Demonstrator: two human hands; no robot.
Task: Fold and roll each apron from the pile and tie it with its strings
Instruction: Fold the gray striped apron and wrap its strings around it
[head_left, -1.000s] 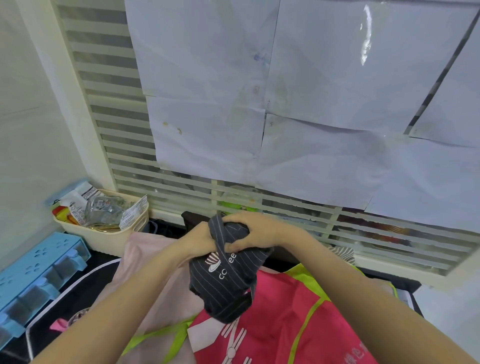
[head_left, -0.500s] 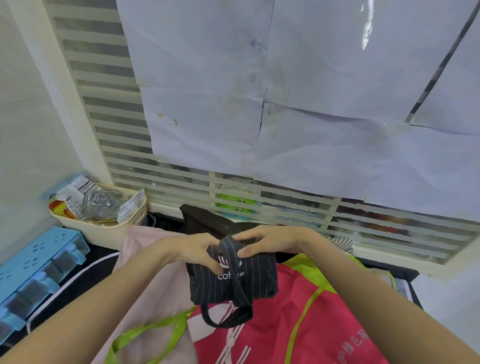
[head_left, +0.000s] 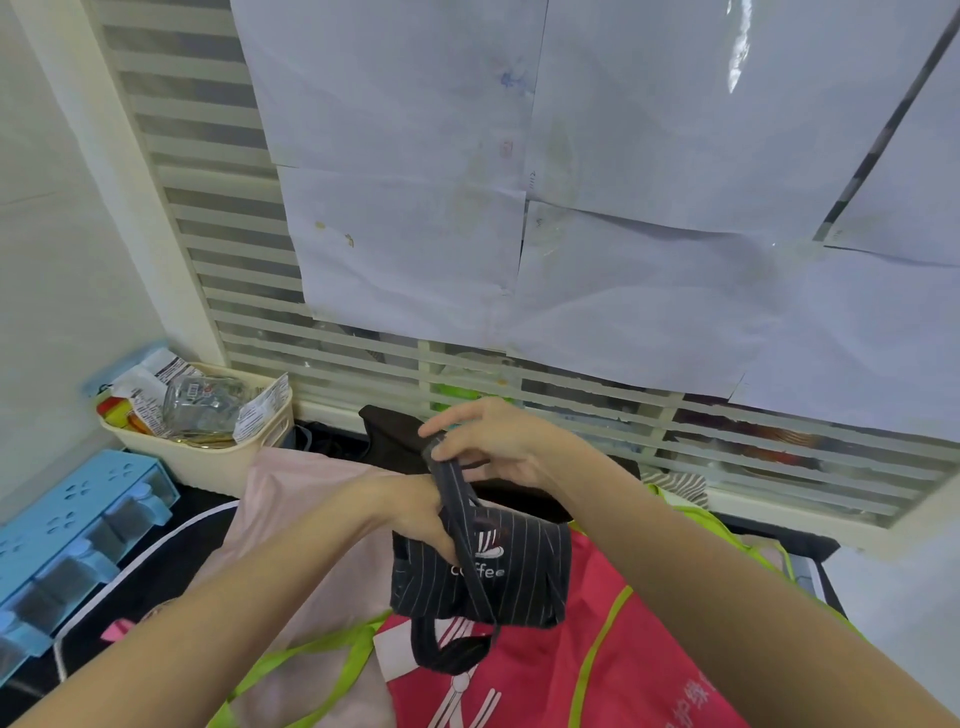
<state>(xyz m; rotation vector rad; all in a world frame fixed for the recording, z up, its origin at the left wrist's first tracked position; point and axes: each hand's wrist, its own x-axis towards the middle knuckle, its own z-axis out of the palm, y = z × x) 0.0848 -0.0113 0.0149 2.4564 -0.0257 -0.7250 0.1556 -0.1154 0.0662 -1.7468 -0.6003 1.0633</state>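
While your left hand (head_left: 415, 512) holds the folded dark striped apron (head_left: 511, 574) by its left side, with the fingers curled round the cloth, your right hand (head_left: 493, 441) is up above it and pinches the apron's string (head_left: 457, 499) between thumb and fingers. The string runs from your right hand down across the front of the bundle, over the white cup picture and the word "coffee". A loop of the same dark strap (head_left: 447, 649) hangs out below the bundle. You hold the bundle in the air, over the pile of other aprons. Right under it lies a red apron (head_left: 571, 670) with bright green edges and white marks on it. To the left of that lies a pale pink apron (head_left: 291, 499), and a green strap (head_left: 311, 654) crosses its lower part. Behind your hands sits something dark (head_left: 389, 436) next to the window blinds (head_left: 218, 249). White sheets of paper (head_left: 415, 208) cover most of the blinds. On the left of the surface stands a cream basket (head_left: 218, 462) full of small packets, and a blue plastic box (head_left: 67, 530) with little compartments sits in front of it, near the wall.
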